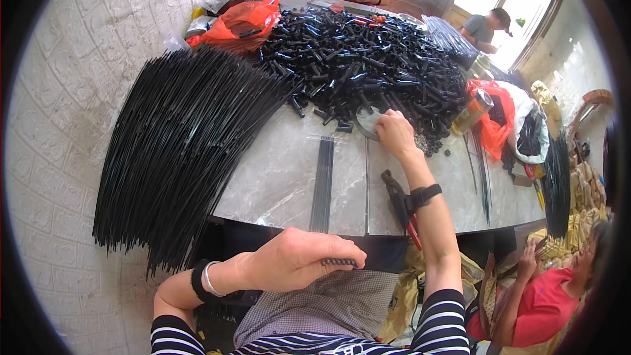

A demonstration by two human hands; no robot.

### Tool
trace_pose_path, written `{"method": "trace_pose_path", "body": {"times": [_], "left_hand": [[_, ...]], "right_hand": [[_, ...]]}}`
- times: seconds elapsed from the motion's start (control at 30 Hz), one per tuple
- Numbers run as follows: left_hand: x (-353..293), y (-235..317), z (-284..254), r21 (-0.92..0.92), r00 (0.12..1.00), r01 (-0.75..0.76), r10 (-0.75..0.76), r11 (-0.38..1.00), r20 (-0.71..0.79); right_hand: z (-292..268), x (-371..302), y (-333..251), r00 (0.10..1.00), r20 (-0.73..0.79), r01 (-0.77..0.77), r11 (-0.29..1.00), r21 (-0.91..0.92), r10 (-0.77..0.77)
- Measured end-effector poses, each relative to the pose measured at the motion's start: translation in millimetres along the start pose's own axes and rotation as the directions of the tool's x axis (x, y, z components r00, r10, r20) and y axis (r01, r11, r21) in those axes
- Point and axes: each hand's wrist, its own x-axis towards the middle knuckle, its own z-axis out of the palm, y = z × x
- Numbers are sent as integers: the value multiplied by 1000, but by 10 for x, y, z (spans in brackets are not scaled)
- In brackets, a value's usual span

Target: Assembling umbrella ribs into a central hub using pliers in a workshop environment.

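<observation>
On the marble table, seen from above:

Left hand: the left hand sits low over the lap, curled closed around a small bunch of thin black rods; only the ends poke out past the fingers.

Right hand: the right hand is stretched out across the tabletop, fingers bent down at the edge of the pile of short black tubes. Can't really tell if it's pinching one or just resting on them.

Round dish: a shallow grey dish lies right beside that hand, partly hidden by it.

Loose rods: a neat flat row of rods lies on the table between the two hands.

Long stock: a huge fan of long black rods hangs over the table's left edge.

Pliers: red-handled pliers rest at the near edge, just under the right forearm.

Other stuff: orange bag at the back, other people working around the table.

What could go wrong: imo the forearm could knock the pliers off the edge, and pulling from the bottom of the tube pile could send tubes rolling. A loose grip would let the bunch slide into the lap.
</observation>
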Motion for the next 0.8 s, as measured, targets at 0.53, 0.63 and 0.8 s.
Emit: {"method": "trace_pose_path", "body": {"times": [0.53, 0.63, 0.8], "left_hand": [[-11, 93, 18, -1, 989, 140, -140, 990, -46], [11, 78, 25, 21, 990, 128, -126, 992, -69], [-9, 10, 24, 26, 990, 80, -76, 996, -118]], "right_hand": [[-1164, -854, -742, 986, 48, -116, 444, 889, 161], [-1649, -1315, -1116, 986, 12, -83, 432, 898, 164], [-1986, -1661, -1433, 959, -271, 247, 722, 646, -86]]}}
